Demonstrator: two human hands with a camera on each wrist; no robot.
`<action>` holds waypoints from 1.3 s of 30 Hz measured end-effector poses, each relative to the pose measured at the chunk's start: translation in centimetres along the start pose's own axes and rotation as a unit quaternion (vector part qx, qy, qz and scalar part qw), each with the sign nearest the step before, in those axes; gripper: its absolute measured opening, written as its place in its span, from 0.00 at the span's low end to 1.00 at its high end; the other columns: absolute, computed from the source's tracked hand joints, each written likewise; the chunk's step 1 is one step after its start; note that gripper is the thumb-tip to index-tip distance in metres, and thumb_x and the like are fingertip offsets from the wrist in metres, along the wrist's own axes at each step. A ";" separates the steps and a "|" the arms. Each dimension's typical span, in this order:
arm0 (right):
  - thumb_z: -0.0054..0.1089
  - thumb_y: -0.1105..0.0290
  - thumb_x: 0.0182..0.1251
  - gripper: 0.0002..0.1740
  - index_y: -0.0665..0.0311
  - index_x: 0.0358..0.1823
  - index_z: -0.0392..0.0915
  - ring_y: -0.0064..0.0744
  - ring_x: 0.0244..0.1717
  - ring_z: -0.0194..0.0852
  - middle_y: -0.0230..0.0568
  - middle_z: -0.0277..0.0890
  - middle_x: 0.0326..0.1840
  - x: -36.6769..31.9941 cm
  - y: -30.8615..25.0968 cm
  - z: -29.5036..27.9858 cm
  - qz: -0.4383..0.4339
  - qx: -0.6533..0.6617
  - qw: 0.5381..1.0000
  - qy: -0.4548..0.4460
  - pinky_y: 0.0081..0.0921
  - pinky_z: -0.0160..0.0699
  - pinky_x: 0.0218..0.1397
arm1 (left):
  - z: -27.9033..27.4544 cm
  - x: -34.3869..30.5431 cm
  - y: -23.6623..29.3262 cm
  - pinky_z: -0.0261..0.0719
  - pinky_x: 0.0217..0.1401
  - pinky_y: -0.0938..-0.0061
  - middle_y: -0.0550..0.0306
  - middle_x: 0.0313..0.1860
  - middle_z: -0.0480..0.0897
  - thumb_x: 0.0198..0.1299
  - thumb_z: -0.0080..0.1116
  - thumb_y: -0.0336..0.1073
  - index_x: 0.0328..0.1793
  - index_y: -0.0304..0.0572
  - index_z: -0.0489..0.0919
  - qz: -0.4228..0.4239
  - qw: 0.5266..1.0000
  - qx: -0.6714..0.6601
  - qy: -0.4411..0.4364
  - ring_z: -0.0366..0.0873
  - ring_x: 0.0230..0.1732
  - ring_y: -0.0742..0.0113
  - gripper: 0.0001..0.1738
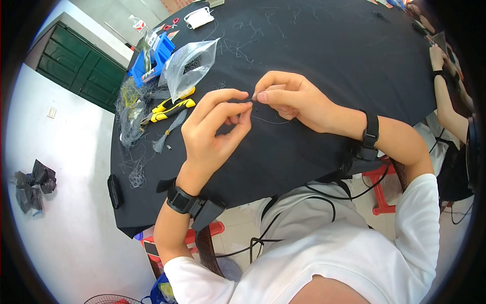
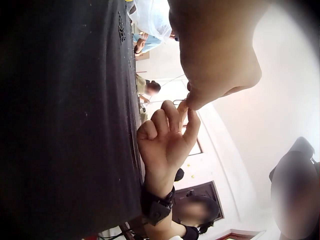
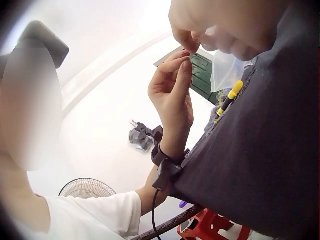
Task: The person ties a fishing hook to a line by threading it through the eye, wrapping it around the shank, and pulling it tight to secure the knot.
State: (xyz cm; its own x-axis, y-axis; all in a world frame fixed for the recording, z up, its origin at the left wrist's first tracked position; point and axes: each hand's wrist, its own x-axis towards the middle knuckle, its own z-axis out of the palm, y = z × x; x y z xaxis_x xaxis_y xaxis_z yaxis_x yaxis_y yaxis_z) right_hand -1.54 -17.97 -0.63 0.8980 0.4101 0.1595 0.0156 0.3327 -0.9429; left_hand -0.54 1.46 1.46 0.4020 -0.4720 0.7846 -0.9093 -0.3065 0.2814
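Over the black-covered table, both hands meet fingertip to fingertip around a tiny dark hook (image 1: 254, 105). My left hand (image 1: 210, 126) pinches at it with thumb and finger, the index finger stretched toward the other hand. Thumb and index finger of my right hand (image 1: 298, 99) pinch thin clear line (image 1: 271, 121) close beside it, and a loop of this line hangs below the fingers. In the left wrist view a small curved wire end (image 2: 177, 102) shows by the right fingertips. Fingers mostly hide the hook, so I cannot tell exactly which part each hand holds.
Left of the hands lie yellow-black pliers (image 1: 172, 109), a clear plastic bag (image 1: 190, 68) with dark bits, a blue bin (image 1: 154, 61) and tangled line (image 1: 132, 109). Red scissors (image 1: 171, 24) and a white mask (image 1: 199, 17) are farther back. Another person's arm (image 1: 448, 101) is at the right edge.
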 end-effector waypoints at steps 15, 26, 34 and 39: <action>0.59 0.63 0.63 0.09 0.61 0.36 0.76 0.10 0.18 0.44 0.17 0.59 0.17 0.0 0.2 0.0 0.006 -0.031 0.999 -0.009 0.15 0.38 0.20 | -0.1 0.1 0.2 0.74 0.26 0.85 0.57 0.36 0.82 0.43 0.64 0.19 0.33 0.35 0.80 0.016 1.000 -0.008 -0.015 0.76 0.25 0.77 0.09; 0.57 0.68 0.61 0.06 0.62 0.36 0.76 0.09 0.19 0.47 0.20 0.63 0.21 -0.3 -0.5 0.6 0.045 -0.065 0.997 -0.010 0.14 0.41 0.20 | 0.2 -0.3 -0.1 0.69 0.27 0.87 0.57 0.36 0.82 0.45 0.62 0.18 0.34 0.35 0.80 -0.122 0.980 -0.159 -0.004 0.72 0.24 0.82 0.09; 0.58 0.68 0.61 0.05 0.61 0.34 0.75 0.09 0.19 0.47 0.18 0.62 0.18 -0.1 -0.1 0.2 0.012 -0.054 0.998 0.001 0.14 0.39 0.20 | 0.3 -0.4 -0.1 0.69 0.28 0.88 0.59 0.35 0.81 0.46 0.61 0.18 0.34 0.34 0.80 -0.161 0.971 -0.176 -0.014 0.70 0.24 0.84 0.08; 0.58 0.68 0.61 0.05 0.61 0.34 0.75 0.08 0.19 0.47 0.18 0.62 0.18 -0.2 0.0 0.2 0.015 -0.063 0.998 0.012 0.14 0.40 0.20 | 0.4 -0.4 -0.1 0.68 0.28 0.88 0.60 0.35 0.80 0.47 0.61 0.18 0.35 0.34 0.80 -0.176 0.966 -0.188 -0.013 0.70 0.24 0.84 0.08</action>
State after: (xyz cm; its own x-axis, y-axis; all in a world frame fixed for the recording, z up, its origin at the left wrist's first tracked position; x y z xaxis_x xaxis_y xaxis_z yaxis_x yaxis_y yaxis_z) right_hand -1.83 -17.86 -0.55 0.9094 0.3969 0.1243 0.0417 0.2102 -0.9768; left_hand -0.60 1.36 0.89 0.6910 -0.4154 0.5916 -0.6894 -0.1326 0.7121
